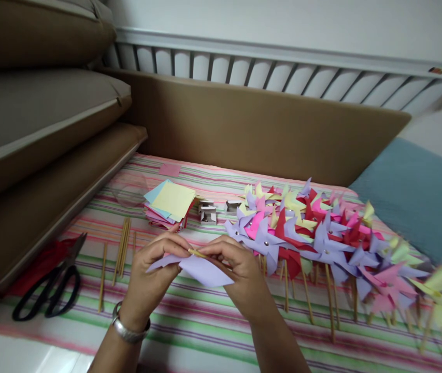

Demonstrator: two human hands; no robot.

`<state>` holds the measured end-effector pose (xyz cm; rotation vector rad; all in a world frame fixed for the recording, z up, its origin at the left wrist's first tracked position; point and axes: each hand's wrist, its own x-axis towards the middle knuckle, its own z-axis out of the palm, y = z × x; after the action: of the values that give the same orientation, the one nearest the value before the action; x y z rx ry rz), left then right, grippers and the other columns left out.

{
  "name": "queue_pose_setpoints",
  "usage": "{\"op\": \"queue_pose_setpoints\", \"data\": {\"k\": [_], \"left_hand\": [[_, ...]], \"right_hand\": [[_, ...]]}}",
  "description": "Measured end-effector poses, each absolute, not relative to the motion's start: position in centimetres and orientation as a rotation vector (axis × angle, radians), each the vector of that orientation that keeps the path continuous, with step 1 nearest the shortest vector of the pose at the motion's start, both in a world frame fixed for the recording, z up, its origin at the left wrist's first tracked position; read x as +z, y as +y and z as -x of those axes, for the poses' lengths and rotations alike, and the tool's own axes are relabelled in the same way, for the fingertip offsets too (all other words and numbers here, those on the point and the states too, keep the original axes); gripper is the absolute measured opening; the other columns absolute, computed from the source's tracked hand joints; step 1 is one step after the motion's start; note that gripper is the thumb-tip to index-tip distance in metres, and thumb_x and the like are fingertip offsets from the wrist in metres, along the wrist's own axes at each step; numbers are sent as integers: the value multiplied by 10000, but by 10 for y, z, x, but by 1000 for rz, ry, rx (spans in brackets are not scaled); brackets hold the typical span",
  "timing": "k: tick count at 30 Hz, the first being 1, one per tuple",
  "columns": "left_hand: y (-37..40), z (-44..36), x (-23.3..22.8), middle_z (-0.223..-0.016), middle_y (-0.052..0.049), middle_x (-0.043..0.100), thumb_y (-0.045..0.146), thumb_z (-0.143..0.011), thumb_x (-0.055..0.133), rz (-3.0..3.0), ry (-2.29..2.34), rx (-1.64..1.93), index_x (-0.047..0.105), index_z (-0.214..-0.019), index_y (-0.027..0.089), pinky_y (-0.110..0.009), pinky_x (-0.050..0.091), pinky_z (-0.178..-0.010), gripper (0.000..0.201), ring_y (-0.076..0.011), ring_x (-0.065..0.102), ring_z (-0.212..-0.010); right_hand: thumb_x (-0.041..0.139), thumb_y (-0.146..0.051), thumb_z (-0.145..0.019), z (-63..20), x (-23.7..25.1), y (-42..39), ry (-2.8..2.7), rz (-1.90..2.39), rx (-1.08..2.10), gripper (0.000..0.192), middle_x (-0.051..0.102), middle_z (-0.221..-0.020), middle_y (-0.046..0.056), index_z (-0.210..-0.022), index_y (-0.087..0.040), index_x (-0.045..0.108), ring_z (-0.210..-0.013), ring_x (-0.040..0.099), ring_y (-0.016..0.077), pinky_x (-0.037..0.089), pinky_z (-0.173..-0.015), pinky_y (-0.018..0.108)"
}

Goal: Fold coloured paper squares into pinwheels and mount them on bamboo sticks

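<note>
My left hand [146, 269], with a silver bracelet at the wrist, pinches a light purple paper pinwheel [207, 272] between thumb and fingers. From the other side my right hand [242, 267] closes on a thin wooden stick [197, 253], whose tip meets the paper near its middle. How the stick and paper are joined is hidden by the fingers. Both hands are raised over a striped cloth. Just beyond them lies a stack of coloured square paper sheets [174, 201], yellow on top. Finished pinwheels [325, 243] in many colours are heaped to the right, their sticks pointing towards me.
Black-handled scissors [76, 292] lie at left beside a red wrapper [45, 261] and several loose sticks [123, 246]. Two small open boxes [208, 213] stand past the paper stack. Stacked brown cushions [50, 109] border the left; a brown panel [244, 124] closes off the back.
</note>
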<state>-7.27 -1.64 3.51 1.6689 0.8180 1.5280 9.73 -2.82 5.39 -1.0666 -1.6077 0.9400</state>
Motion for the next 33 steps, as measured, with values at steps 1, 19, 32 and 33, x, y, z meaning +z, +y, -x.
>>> {"op": "queue_pose_setpoints", "data": {"k": [1,19,32,33], "left_hand": [[-16,73,35,-774,22,662,51,-711,645,-1676,817,1523,654,-741,227,-439,310,-1050,178,-142,617,-764],[-15,76,37,-766,15,675,98,-756,632,-1823,775,1442,673,-805,227,-449,336,-1040,144,-139,626,-744],[-17,78,35,-885,-1,658,76,-759,621,-1795,830,1486,687,-827,244,-443,364,-1039,193,-152,616,-865],[-17,78,35,-882,0,659,79,-758,623,-1792,827,1489,687,-827,245,-445,364,-1040,191,-152,617,-860]], "right_hand": [[637,-310,-793,-98,54,-28,-1603,1081,945,124,630,-790,45,-841,-227,716,-739,593,154,448,-624,249],[532,-181,-838,-103,58,-27,-1656,1153,950,206,640,-838,36,-952,-216,700,-803,597,157,435,-699,265],[581,-225,-835,-96,59,-28,-1647,1076,901,155,664,-794,34,-903,-231,720,-754,599,145,438,-650,249],[584,-237,-835,-96,59,-28,-1645,1069,899,153,664,-792,35,-903,-230,721,-753,598,145,439,-648,249]]}}
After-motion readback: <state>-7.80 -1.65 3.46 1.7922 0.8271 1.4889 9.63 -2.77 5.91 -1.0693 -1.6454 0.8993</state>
